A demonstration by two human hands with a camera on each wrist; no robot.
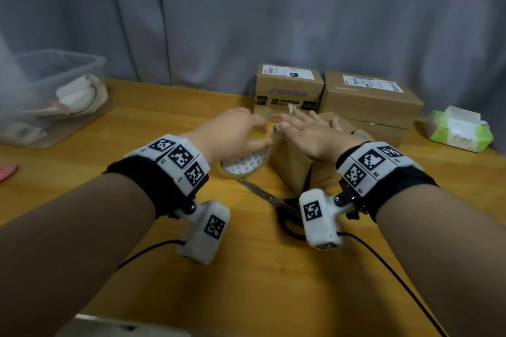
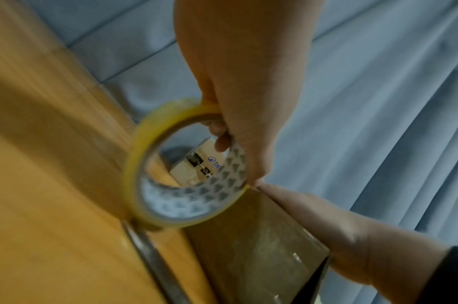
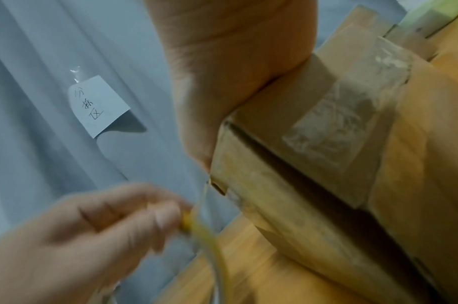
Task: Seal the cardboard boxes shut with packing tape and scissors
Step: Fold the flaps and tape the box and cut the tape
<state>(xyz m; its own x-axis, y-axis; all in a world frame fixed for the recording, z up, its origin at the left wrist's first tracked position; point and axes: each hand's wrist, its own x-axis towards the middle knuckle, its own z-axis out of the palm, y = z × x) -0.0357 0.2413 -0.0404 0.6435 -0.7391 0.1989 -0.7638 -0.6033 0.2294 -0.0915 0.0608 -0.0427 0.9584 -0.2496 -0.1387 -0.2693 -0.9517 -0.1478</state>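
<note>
A small cardboard box (image 1: 291, 169) lies in the middle of the wooden table. My right hand (image 1: 309, 122) lies flat on its top with straight fingers; in the right wrist view the palm (image 3: 235, 72) presses on the box's edge (image 3: 326, 144). My left hand (image 1: 246, 134) grips a yellow roll of packing tape (image 1: 246, 164) at the box's left end, fingers hooked through the core (image 2: 186, 170). Clear tape runs from the roll (image 3: 210, 236) to the box corner. Scissors (image 1: 262, 194) lie shut on the table just in front of the box.
Two closed cardboard boxes stand at the back, a Decathlon one (image 1: 289, 87) and a larger one (image 1: 369, 98). A tissue pack (image 1: 460, 131) sits at the right, a clear plastic bin (image 1: 49, 96) at the left. A grey curtain with a paper note (image 3: 98, 105) hangs behind.
</note>
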